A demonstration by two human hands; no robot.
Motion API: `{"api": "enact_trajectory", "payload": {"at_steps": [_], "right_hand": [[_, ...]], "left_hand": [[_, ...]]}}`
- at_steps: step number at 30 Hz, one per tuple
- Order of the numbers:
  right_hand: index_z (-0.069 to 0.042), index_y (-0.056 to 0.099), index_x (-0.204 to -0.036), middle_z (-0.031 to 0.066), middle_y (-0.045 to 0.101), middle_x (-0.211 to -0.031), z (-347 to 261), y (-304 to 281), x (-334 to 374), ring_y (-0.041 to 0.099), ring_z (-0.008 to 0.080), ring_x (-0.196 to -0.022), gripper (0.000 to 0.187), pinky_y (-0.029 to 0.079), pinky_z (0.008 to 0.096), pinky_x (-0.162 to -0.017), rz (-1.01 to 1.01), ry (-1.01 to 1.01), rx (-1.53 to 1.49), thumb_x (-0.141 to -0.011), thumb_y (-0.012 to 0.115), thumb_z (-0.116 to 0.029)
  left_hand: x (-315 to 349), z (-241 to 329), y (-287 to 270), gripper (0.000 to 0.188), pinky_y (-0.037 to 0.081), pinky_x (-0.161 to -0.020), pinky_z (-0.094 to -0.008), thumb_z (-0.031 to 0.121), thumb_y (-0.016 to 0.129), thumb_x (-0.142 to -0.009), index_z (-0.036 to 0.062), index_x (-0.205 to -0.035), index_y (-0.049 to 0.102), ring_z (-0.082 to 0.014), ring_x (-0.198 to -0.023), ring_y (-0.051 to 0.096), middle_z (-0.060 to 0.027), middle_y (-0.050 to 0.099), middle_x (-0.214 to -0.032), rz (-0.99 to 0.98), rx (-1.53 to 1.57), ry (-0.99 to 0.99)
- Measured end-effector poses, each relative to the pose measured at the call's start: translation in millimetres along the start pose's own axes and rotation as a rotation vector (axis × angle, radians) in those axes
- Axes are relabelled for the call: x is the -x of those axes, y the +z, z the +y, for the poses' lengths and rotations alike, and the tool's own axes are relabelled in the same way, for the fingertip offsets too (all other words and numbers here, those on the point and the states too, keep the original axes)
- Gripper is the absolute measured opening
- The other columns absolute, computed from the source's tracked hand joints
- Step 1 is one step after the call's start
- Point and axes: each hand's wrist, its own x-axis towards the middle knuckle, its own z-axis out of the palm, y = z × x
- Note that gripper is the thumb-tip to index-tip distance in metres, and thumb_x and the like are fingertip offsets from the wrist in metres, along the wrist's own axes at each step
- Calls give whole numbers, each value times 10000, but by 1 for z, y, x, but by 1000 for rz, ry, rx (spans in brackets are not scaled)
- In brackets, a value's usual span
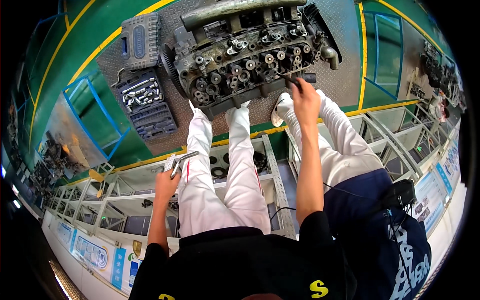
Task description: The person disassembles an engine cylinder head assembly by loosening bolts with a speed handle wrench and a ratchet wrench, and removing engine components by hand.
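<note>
Right hand [305,100]: closed round the handle of a dark tool [288,78], arm stretched forward. Tool tip is at the near side of the engine [245,66], beside the valve gear; whether it touches cannot be told.

Left hand [166,184]: fingers curled round a bent bar [188,156], low by the outer side of the left thigh. The bar's angled end shows over the white trousers [200,175] – contact with the cloth unclear.

Engine: on the metal plate [345,30], in front of the person's feet, top exposed. A toothed wheel [171,70] stands at its left end, an elbow pipe [329,56] at its right, a long pipe [240,7] along the far side.

Left of the engine, on the plate: 1 grey case [141,44], and nearer the person a socket set [142,93] with shiny pieces heaped in it – its moulded tray half [153,121] lies nearest.

Right: 1 co-worker [357,200], in a navy top and pale trousers, close beside the right arm. White frames [276,187] run below the legs.
</note>
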Motion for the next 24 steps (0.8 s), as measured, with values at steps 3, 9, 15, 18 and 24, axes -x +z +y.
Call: {"api": "enact_trajectory", "payload": {"at_steps": [3, 9, 15, 18, 24], "right_hand": [[32, 683, -1141, 141, 710, -872, -7, -44, 29, 690, 176, -723, 255, 525, 282, -677, 85, 192, -171, -903, 723, -48], [96, 674, -1155, 79, 696, -852, -41, -91, 74, 662, 116, -752, 237, 535, 249, -699, 264, 409, -389, -942, 689, -8], [40, 683, -1148, 124, 700, -868, -27, -88, 98, 677, 168, -748, 257, 532, 288, -707, 175, 273, -116, -899, 720, -16], [14, 684, -1126, 149, 687, -898, -45, -51, 97, 676, 244, -759, 243, 529, 331, -709, 105, 113, -39, -890, 716, -36], [17, 671, -1088, 188, 669, -873, -42, 47, 81, 654, 365, -777, 221, 524, 428, -704, -71, 80, -25, -882, 693, -60]], "left_hand": [[4, -16, -3, 266, 460, -595, -515, 192, 619, -837, -69, -784, 635, -491, -669, 598, -295, 585, -695, -42, 16, -3], [9, -56, -7, 258, 433, -588, -498, 169, 616, -851, -78, -774, 615, -468, -627, 583, -288, 556, -683, -14, 8, -75], [2, -73, -9, 264, 428, -590, -506, 190, 632, -858, -60, -773, 632, -476, -637, 574, -279, 561, -683, -7, -45, -9], [2, -86, -4, 256, 438, -614, -529, 206, 643, -854, -37, -775, 656, -482, -662, 586, -283, 569, -698, -52, -105, 31], [17, -83, -9, 263, 412, -578, -503, 182, 639, -854, -58, -751, 617, -465, -607, 539, -280, 537, -657, -48, -37, -6]]}}
